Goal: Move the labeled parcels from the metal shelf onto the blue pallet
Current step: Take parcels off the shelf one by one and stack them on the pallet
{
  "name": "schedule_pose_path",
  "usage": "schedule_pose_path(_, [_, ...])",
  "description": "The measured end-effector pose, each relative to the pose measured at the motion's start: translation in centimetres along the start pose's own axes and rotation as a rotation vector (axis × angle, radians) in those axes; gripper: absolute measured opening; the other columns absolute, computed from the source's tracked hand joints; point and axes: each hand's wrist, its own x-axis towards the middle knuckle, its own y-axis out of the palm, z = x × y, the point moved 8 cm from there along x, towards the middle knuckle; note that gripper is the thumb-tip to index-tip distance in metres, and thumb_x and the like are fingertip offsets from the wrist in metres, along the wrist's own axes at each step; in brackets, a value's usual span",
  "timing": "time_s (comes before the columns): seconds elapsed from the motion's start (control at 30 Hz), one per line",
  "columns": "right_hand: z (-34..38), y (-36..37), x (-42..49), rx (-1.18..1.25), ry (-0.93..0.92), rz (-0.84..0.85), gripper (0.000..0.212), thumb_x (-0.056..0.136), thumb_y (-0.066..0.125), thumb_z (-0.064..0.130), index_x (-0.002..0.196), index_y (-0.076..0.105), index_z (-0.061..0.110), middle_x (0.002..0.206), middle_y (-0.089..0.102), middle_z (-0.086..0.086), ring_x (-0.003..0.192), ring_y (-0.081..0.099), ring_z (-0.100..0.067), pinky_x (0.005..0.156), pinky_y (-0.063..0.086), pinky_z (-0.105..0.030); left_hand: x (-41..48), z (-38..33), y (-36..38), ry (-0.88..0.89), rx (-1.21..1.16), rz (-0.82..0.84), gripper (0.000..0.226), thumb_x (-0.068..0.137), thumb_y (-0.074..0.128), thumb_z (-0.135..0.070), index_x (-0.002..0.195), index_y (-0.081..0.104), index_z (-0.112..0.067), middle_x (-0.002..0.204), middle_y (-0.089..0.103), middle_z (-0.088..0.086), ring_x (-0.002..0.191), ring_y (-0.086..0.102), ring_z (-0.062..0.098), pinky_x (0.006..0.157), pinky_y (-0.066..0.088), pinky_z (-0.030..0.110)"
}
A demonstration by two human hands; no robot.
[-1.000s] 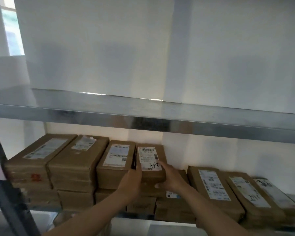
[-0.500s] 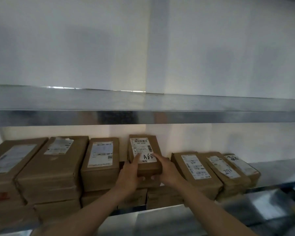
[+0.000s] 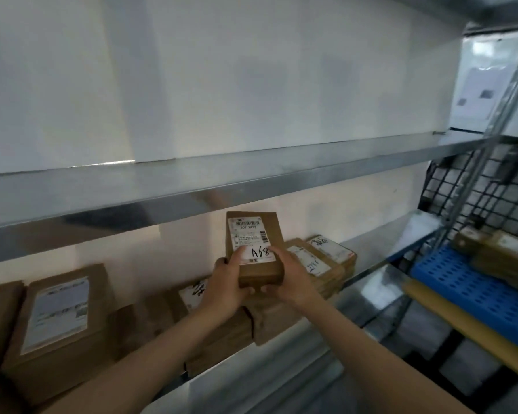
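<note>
A brown cardboard parcel point(image 3: 256, 243) with a white label marked "A68" is lifted clear of the stacks, tilted up toward me. My left hand point(image 3: 228, 282) grips its left side with the thumb on the label. My right hand point(image 3: 290, 276) grips its right side. Below and behind it, more labeled brown parcels point(image 3: 320, 261) lie stacked on the metal shelf point(image 3: 368, 273). Another parcel stack point(image 3: 60, 321) sits at the left. The blue pallet point(image 3: 461, 279) shows at the right with a few brown parcels point(image 3: 503, 252) on it.
An upper metal shelf point(image 3: 222, 180) runs across above the parcels. A slanted metal upright point(image 3: 485, 138) and black wire mesh point(image 3: 467, 189) stand at the right. A tan tube point(image 3: 467, 330) lies along the pallet's near edge.
Both hands have lifted the A68 parcel off its stack and tilted it up. My view has swung right, bringing the blue pallet into sight.
</note>
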Motion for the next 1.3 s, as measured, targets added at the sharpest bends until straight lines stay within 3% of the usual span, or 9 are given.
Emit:
schedule_pose_path(0.17, [-6.7, -7.3, -0.9, -0.04, 0.135, -0.097, 0.084, 0.074, 0.073, 0.02, 0.141, 0.023, 0.026, 0.144, 0.031, -0.007, 0.132, 0.034, -0.024, 0.111, 0.031, -0.034, 3.9, -6.9, 6.7, 0.109, -0.049, 0.09, 0.089, 0.079, 0.069, -0.014, 0.146, 0.014, -0.03, 0.14, 0.037, 0.013, 0.125, 0.045, 0.026, 0.108, 0.038, 0.035])
schedule_pose_path(0.33, [-13.4, -14.9, -2.0, -0.036, 0.218, -0.136, 0.082, 0.075, 0.072, 0.017, 0.141, 0.024, 0.024, 0.144, 0.028, -0.01, 0.13, 0.036, -0.026, 0.107, 0.035, -0.031, 7.3, -14.4, 13.7, 0.21, -0.091, 0.172, 0.089, 0.079, 0.07, -0.012, 0.147, 0.015, -0.027, 0.143, 0.033, 0.012, 0.128, 0.041, 0.024, 0.104, 0.034, 0.024])
schedule_pose_path(0.63, [-26.1, -26.9, -3.8, -0.066, 0.418, -0.264, 0.083, 0.076, 0.071, 0.017, 0.143, 0.023, 0.025, 0.144, 0.025, -0.007, 0.131, 0.031, -0.023, 0.106, 0.031, -0.028, 13.4, -27.1, 26.3, 0.349, -0.099, 0.331, 0.087, 0.078, 0.071, -0.016, 0.146, 0.018, -0.029, 0.133, 0.04, 0.013, 0.121, 0.046, 0.024, 0.1, 0.039, 0.027])
schedule_pose_path(0.93, [-36.7, -32.5, -3.7, -0.077, 0.601, -0.328, 0.08, 0.077, 0.069, 0.017, 0.142, 0.024, 0.027, 0.141, 0.028, -0.007, 0.127, 0.034, -0.022, 0.103, 0.033, -0.029, 18.6, -33.9, 36.9, 0.456, -0.117, 0.524, 0.087, 0.078, 0.071, -0.014, 0.146, 0.018, -0.025, 0.136, 0.038, 0.011, 0.122, 0.046, 0.023, 0.096, 0.039, 0.019])
schedule_pose_path(1.07, [-40.7, -34.6, -1.5, -0.067, 0.683, -0.393, 0.08, 0.078, 0.069, 0.017, 0.143, 0.023, 0.026, 0.14, 0.029, -0.008, 0.127, 0.035, -0.023, 0.103, 0.034, -0.029, 23.4, -36.4, 41.3, 0.512, -0.079, 0.598, 0.09, 0.076, 0.073, -0.015, 0.146, 0.017, -0.023, 0.141, 0.036, 0.011, 0.126, 0.044, 0.025, 0.1, 0.043, 0.029])
schedule_pose_path(1.3, [-46.0, -38.1, 2.9, -0.061, 0.783, -0.446, 0.077, 0.079, 0.068, 0.014, 0.142, 0.025, 0.023, 0.142, 0.026, -0.009, 0.13, 0.032, -0.024, 0.106, 0.033, -0.029, 30.8, -39.4, 48.1, 0.567, -0.072, 0.709, 0.094, 0.075, 0.074, -0.019, 0.144, 0.012, -0.03, 0.141, 0.033, 0.009, 0.124, 0.044, 0.023, 0.099, 0.046, 0.03])
